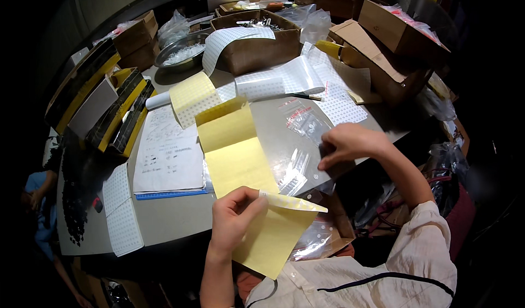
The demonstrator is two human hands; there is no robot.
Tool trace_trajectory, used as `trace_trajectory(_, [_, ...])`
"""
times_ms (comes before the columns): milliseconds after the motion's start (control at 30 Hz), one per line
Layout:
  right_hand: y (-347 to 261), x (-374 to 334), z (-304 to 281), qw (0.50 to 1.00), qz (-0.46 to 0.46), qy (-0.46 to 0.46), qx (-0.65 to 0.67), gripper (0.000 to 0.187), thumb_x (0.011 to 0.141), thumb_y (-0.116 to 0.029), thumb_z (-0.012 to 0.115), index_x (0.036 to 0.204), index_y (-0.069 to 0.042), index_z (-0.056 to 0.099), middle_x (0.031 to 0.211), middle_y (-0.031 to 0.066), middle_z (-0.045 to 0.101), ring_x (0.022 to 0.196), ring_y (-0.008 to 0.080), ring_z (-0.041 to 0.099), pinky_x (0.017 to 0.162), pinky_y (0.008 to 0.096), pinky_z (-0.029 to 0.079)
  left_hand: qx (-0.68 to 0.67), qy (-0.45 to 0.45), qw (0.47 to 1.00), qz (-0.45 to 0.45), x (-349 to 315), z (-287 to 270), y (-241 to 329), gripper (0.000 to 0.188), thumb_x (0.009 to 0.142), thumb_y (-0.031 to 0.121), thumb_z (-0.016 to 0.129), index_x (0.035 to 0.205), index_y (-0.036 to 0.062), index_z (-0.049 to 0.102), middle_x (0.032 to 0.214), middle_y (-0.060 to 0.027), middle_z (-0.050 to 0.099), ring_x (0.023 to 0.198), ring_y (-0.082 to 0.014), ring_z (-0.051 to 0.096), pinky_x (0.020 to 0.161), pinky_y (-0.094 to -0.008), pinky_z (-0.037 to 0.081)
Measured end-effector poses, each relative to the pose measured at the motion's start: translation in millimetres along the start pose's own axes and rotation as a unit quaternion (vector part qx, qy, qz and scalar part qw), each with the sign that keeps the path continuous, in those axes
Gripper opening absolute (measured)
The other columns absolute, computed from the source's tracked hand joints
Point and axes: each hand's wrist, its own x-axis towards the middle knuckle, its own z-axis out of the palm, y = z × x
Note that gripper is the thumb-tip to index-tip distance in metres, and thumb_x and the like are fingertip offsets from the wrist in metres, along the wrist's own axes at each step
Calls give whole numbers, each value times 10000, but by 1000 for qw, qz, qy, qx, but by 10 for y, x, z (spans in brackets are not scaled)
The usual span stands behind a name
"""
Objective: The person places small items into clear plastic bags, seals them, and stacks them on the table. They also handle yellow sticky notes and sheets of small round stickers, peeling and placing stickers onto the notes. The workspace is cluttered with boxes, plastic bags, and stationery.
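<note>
My left hand (235, 215), closed at the near edge of the table, pinches the folded top of a yellow sticker backing sheet (276, 234). A pale strip of labels runs along that fold, and the sheet hangs down over my lap. Over the right side of the table, my right hand (350, 144) is curled with its fingertips close together, pointing down. Whatever they hold, if anything, is too small to make out. Just left of it lie small clear zip bags (303, 122) with round white stickers. Another part of yellow backing paper (238, 160) lies beyond my left hand.
A notebook with handwriting (169, 155) lies left, beside a folded label sheet (121, 209). Label rolls (281, 79), a pen (306, 96), a metal bowl (178, 62) and a brown box (257, 48) stand farther back. An open carton (342, 226) with bags sits by my lap.
</note>
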Motion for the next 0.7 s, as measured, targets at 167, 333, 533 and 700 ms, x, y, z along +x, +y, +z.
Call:
trace_trajectory(167, [155,99,-22,973,-120,119,156,310,859,-259,800,962,2,666,830,146,699,763,256,680,705,376,520,19,-20,1000,8,14,-11,10,112,975,56,739,1032,-41,735,930,-17,730,858,-65,642,776,-220,500])
trace_trajectory(333, [359,427,-28,974,-93,191,81,203,842,-102,727,976,1,613,859,170,669,797,317,661,735,404,516,24,-4,999,35,17,-9,0,155,1001,101,716,1058,-43,737,872,21,716,808,-30,613,742,-214,499])
trace_trajectory(533, [374,490,37,978,-14,207,-9,221,824,-100,735,974,4,611,918,221,700,891,419,680,786,475,529,19,-13,999,35,27,-45,-60,157,989,98,725,1060,-41,726,903,9,723,819,-36,618,747,-219,507])
trace_trajectory(700, [400,380,-279,984,160,19,75,564,801,-461,890,969,28,663,897,179,722,784,286,723,683,403,553,2,-11,999,35,21,-62,-58,121,968,80,743,1010,-31,721,894,8,719,817,-40,626,740,-215,506])
